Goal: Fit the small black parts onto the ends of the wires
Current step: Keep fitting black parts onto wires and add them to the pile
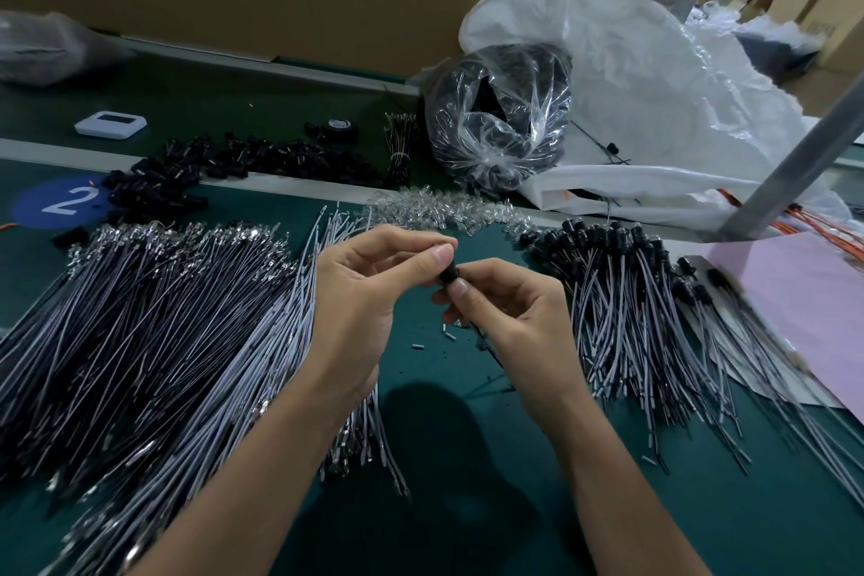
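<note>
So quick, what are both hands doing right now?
Left hand: pinching the small black part.
Right hand: pinching the same part from the other side.

The left forearm (262,458) and right forearm (608,472), both bare, rise from the lower edge of the view and converge toward the middle. The left hand (369,304) is turned palm-right, its thumb and forefinger curled together, pinching the upper end of a small black part (446,275). The right hand (509,318) sits just beside it and slightly lower. Its thumb and forefinger pinch the same part from below, and its other fingers are loosely curled.
</note>
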The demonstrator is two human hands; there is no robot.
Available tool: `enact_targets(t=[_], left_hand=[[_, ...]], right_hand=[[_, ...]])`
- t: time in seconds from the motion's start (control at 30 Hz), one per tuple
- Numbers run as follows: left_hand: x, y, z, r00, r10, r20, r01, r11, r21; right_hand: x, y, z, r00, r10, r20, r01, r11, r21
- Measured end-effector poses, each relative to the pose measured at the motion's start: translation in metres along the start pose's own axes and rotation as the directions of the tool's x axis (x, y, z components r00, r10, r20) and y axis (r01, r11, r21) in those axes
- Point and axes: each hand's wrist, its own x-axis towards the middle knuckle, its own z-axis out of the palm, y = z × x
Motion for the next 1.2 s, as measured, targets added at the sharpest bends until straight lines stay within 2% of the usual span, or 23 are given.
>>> enact_targets(t=[0.2,0.33,0.4,0.5,0.6,0.83,1.2], left_hand=[[0.001,-0.002,-0.002,1.000,0.005,0.019,-0.005,1.000,-0.015],[0.000,-0.003,-0.002,0.987,-0.018,0.158,0.017,1.000,0.010],[-0.001,-0.005,0.000,0.978,-0.073,0.198,0.056,0.995,0.088],[-0.002,-0.007,0.005,0.982,-0.093,0.166,0.066,0.984,0.163],[-0.002,-0.008,0.005,0.991,-0.055,0.126,0.042,0.994,0.104],[-0.006,-0.008,0.011,0.988,0.055,0.143,-0.068,0.994,0.086],[-0.009,-0.004,0.011,0.983,0.097,0.156,-0.103,0.994,0.030]], right_hand=[[-0.001,0.002,0.003,1.000,-0.001,0.008,0.001,1.000,0.019],[0.000,0.003,0.003,0.999,-0.021,-0.043,0.022,0.999,0.033],[0.001,0.003,0.002,0.996,-0.045,-0.076,0.047,0.999,0.028],[0.002,0.005,0.002,0.992,-0.074,-0.103,0.074,0.997,-0.003],[0.002,0.005,0.004,0.992,-0.085,-0.093,0.088,0.996,0.022],[0.000,0.002,0.009,0.987,-0.128,-0.093,0.130,0.991,0.013],[0.000,-0.001,0.012,0.983,-0.173,-0.058,0.176,0.984,0.042]])
